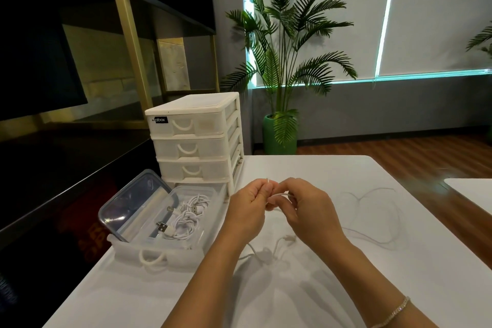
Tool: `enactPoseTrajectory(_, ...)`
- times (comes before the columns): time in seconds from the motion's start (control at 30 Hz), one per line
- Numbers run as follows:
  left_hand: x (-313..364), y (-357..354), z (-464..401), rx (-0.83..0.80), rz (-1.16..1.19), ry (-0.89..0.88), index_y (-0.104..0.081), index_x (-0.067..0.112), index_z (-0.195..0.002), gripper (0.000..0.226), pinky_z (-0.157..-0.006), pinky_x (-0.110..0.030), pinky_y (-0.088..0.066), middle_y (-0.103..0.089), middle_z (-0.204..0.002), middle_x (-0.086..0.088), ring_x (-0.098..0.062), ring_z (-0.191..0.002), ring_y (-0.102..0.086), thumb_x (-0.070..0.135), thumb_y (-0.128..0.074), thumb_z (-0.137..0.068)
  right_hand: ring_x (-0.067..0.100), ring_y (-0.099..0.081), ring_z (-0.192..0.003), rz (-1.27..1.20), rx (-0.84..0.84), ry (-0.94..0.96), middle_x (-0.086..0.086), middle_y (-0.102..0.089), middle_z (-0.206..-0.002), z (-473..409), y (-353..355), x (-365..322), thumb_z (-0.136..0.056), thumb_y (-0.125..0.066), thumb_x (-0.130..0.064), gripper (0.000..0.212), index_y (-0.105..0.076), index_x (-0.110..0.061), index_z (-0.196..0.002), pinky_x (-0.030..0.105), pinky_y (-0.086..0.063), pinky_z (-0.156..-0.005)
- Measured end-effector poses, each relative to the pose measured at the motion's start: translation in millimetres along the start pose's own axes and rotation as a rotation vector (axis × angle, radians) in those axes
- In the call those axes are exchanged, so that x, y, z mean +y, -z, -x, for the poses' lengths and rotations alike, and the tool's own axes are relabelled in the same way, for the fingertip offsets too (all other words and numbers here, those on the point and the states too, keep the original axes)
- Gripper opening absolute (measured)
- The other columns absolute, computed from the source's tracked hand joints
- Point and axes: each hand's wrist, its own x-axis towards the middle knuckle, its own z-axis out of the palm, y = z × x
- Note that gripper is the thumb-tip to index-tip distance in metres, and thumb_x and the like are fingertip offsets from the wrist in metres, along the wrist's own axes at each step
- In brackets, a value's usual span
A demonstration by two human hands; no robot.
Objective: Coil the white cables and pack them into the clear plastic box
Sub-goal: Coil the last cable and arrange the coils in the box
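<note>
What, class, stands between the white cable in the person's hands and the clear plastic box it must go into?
Nothing visible. The left hand and right hand pinch the white cable above the table. The clear plastic box sits just left, open on top, its lid propped inside it.

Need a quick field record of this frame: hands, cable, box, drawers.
left hand: pinches white cable end
right hand: pinches same cable
white cable: uncoiled, trails onto white table
clear box: open, holds coiled cables, sits in pulled-out drawer
lid: leaning in box
drawer unit: behind box
</note>
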Motion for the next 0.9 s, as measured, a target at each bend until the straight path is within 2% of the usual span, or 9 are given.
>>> enactPoseTrajectory(0.1,2.4,-0.4,2.7,-0.107,0.057,0.032,-0.06,0.015,-0.086,0.03,-0.069,-0.018,-0.047,-0.058,-0.073,0.004,-0.009,-0.07,-0.053,0.025,-0.036,-0.1,0.01,-0.054,-0.069,-0.01,0.048,-0.023,0.003,-0.068,-0.09,-2.9,2.9,4.5,-0.088,-0.061,-0.02,0.013,-0.067,-0.011,-0.094,0.019,-0.047,-0.065)
enactPoseTrajectory(0.2,3.8,0.6,3.3,-0.133,0.072,0.037,-0.055,0.013,-0.073,0.035,-0.062,-0.019,-0.043,-0.053,-0.066,0.002,-0.011,-0.063,-0.047,0.013,-0.032,-0.099,0.012,-0.056,-0.07,-0.024,0.053,-0.025,0.002,-0.067,-0.089,-2.5,3.3,7.3,-0.088,-0.06,-0.019,0.011,-0.067,-0.012,-0.092,0.021,-0.05,-0.065)
enactPoseTrajectory(0.3,3.5,0.6,3.7,-0.159,0.089,0.048,-0.053,0.012,-0.068,0.036,-0.06,-0.025,-0.039,-0.05,-0.063,-0.002,-0.014,-0.061,-0.042,0.009,-0.031,-0.097,0.014,-0.058,-0.07,-0.039,0.072,-0.021,0.0,-0.067,-0.086,-2.3,3.0,8.9,-0.089,-0.06,-0.019,0.01,-0.067,-0.013,-0.09,0.029,-0.054,-0.064)
enactPoseTrajectory(0.43,6.3,1.0,5.9,-0.212,0.202,0.097,-0.056,0.015,-0.066,0.04,-0.051,-0.02,-0.034,-0.043,-0.053,0.004,-0.008,-0.051,-0.036,0.014,-0.032,-0.098,0.015,-0.057,-0.068,-0.069,0.112,-0.022,0.002,-0.067,-0.084,-3.4,4.0,9.6,-0.088,-0.06,-0.018,0.012,-0.067,-0.01,-0.09,0.025,-0.05,-0.062)
enactPoseTrajectory(0.53,9.6,3.8,5.4,-0.251,0.369,0.132,-0.056,0.01,-0.071,0.037,-0.047,-0.018,-0.029,-0.038,-0.051,0.005,-0.008,-0.047,-0.03,0.014,-0.032,-0.099,0.014,-0.057,-0.064,-0.089,0.126,0.011,0.0,-0.066,-0.079,-2.9,3.5,9.5,-0.089,-0.059,-0.02,0.012,-0.067,-0.012,-0.087,0.028,-0.052,-0.059)
enactPoseTrajectory(0.67,11.6,8.0,4.8,-0.305,0.699,0.223,-0.056,0.008,-0.067,0.04,-0.04,-0.016,-0.026,-0.036,-0.048,0.005,-0.007,-0.043,-0.028,0.013,-0.032,-0.098,0.018,-0.06,-0.067,-0.128,0.128,0.026,-0.001,-0.065,-0.075,-1.9,2.4,10.0,-0.091,-0.053,-0.028,0.018,-0.066,-0.015,-0.089,0.038,-0.054,-0.059)
enactPoseTrajectory(0.8,15.7,9.1,4.6,-0.317,1.037,0.299,-0.057,0.006,-0.064,0.034,-0.037,-0.014,-0.025,-0.035,-0.046,0.004,-0.005,-0.038,-0.03,0.016,-0.039,-0.091,0.014,-0.063,-0.072,-0.217,0.119,-0.006,-0.005,-0.069,-0.082,-0.8,5.7,4.4,-0.089,-0.046,-0.036,0.032,-0.069,-0.015,-0.095,0.034,-0.056,-0.066)
enactPoseTrajectory(0.9,20.4,9.2,5.3,-0.298,1.194,0.303,-0.059,0.004,-0.066,0.029,-0.035,-0.014,-0.026,-0.035,-0.046,0.004,-0.004,-0.036,-0.031,0.019,-0.042,-0.084,0.014,-0.065,-0.078,-0.247,0.11,-0.015,-0.004,-0.071,-0.088,-0.1,6.6,1.1,-0.087,-0.044,-0.039,0.038,-0.07,-0.015,-0.102,0.03,-0.056,-0.071)
